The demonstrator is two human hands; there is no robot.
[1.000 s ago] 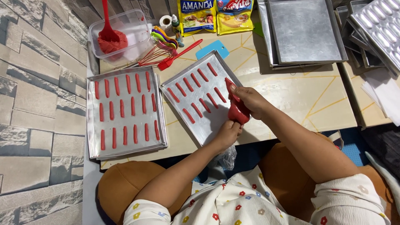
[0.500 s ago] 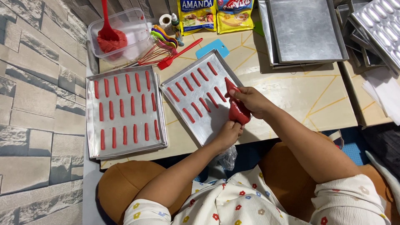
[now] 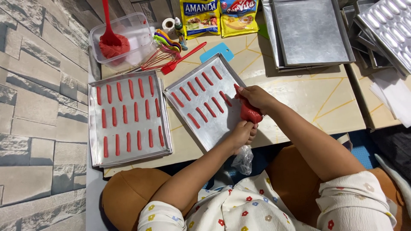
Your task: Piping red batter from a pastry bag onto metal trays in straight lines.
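Fingers [image 3: 252, 95] of the right hand [image 3: 257, 97] are clenching around the upper part of a red piping bag [image 3: 249, 112], while the left hand [image 3: 242, 133] is gripping the bag's twisted lower end, its clear plastic tail [image 3: 243, 159] hanging off the table edge. The bag is lying over the right border of the nearer baking tray [image 3: 218, 132], its long axis running from the left hand up and leftward, the narrow tip [image 3: 236, 87] pointing toward the tray's far right corner. The right hand is the one nearer the tip; the bare strip of tray is sitting just beside and below it.

That tray is holding three slanted rows of short red dough sticks [image 3: 205, 100]. A second tray [image 3: 92, 128] to the left is carrying three full rows of the same sticks. Farther back, a clear plastic tub [image 3: 141, 25] is holding a lump of red dough [image 3: 114, 47] with a red spatula [image 3: 107, 21] standing in it. Empty metal trays [image 3: 308, 34] are stacked to the right.
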